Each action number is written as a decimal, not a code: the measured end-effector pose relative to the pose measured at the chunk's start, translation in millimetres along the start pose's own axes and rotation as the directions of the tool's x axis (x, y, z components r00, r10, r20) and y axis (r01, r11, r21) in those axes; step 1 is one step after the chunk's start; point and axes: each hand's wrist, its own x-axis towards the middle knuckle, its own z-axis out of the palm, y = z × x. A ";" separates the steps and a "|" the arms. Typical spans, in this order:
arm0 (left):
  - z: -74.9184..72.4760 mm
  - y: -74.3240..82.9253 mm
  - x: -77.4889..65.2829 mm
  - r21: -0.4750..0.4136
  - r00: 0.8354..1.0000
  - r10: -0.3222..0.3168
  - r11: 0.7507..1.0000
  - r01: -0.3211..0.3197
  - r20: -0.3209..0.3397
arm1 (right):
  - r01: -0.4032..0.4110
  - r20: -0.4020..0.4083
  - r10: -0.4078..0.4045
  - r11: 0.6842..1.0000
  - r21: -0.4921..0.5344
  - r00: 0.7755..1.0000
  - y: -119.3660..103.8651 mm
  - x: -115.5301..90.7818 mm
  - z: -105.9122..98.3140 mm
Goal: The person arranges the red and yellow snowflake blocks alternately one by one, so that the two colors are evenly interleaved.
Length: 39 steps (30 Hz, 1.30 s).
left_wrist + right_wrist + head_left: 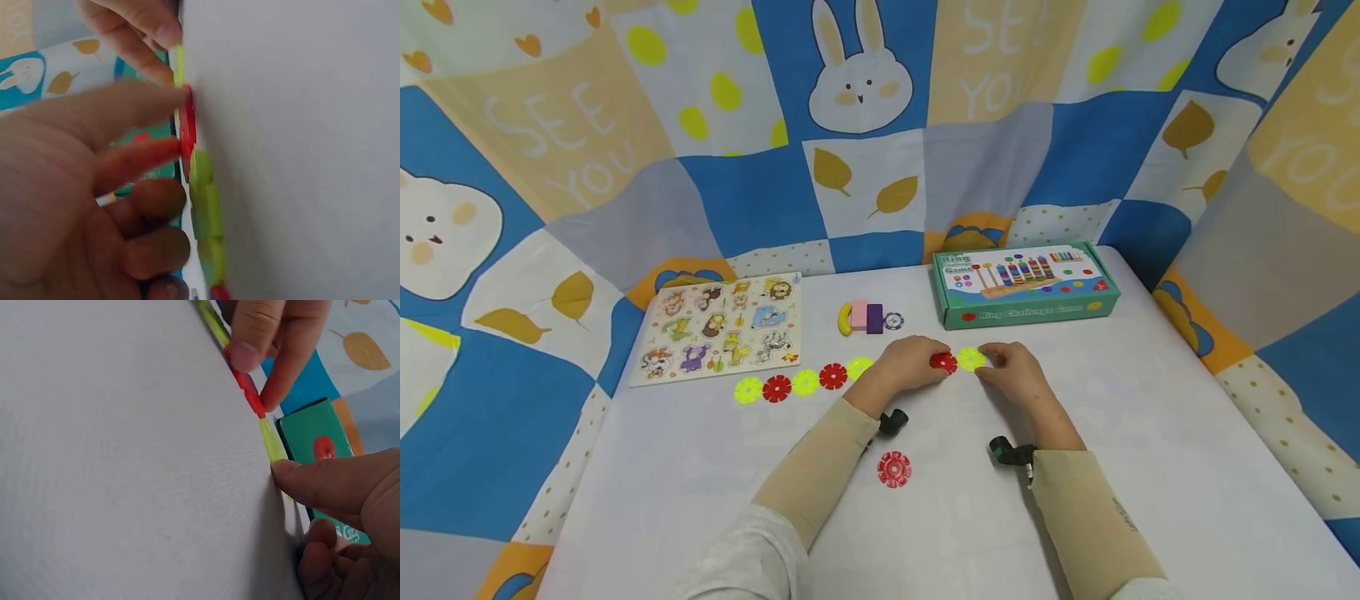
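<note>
My two hands meet near the middle of the white surface (1150, 467), fingertips almost touching. My left hand (906, 364) pinches a red flower-shaped disc (943, 362) between thumb and forefinger, the disc lying flat on the surface. My right hand (1018, 372) holds a yellow-green disc (970, 358) just to the right of it, with a fingertip on its rim. The two discs sit edge to edge between my hands; the wrist views show them touching or nearly so, though I cannot tell if they are locked together.

To the left of my left hand runs a row of discs (805, 382) in alternating yellow-green and red, lying flat in a line that leads up to my left hand. One more red disc (894, 468) lies alone nearer to me, between my forearms and well apart from the row.

Farther away, just beyond my hands, sit a small yellow piece, a pink block (859, 315), a purple block (875, 317) and a small round token (892, 321), close together. At the far right lies a green game box (1026, 283) with coloured rings pictured on its lid. At the far left lies an animal puzzle board (718, 327). A patchwork cloth with rabbits and leaves (857, 83) hangs behind and around the surface.
</note>
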 end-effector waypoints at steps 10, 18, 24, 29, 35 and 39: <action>3.5 20.1 29.7 0.048 0.997 0.056 0.997 -0.059 0.051 | -0.005 0.098 -0.012 0.985 0.172 0.995 5.3 -9.2 -11.8; 7.5 18.0 36.7 -0.027 0.994 0.071 0.997 -0.069 0.085 | -0.026 0.188 -0.020 0.971 0.238 0.982 2.5 -54.8 -5.9; 4.3 17.9 33.3 -0.030 0.995 0.060 0.998 -0.058 0.081 | 0.208 0.282 -0.232 0.972 0.112 0.931 -26.5 -104.6 36.2; 2.9 18.6 32.9 -0.038 0.994 0.049 0.998 -0.046 0.096 | 0.366 0.200 -0.346 0.928 -0.073 0.917 -59.9 -132.8 81.2; 3.8 17.5 32.9 -0.045 0.993 0.048 0.998 -0.043 0.105 | 0.302 0.033 -0.303 0.925 -0.231 0.953 -82.1 -141.8 114.0; 5.4 17.7 32.3 -0.048 0.994 0.051 0.998 -0.046 0.099 | 0.316 0.083 -0.305 0.932 -0.179 0.949 -83.1 -141.8 109.9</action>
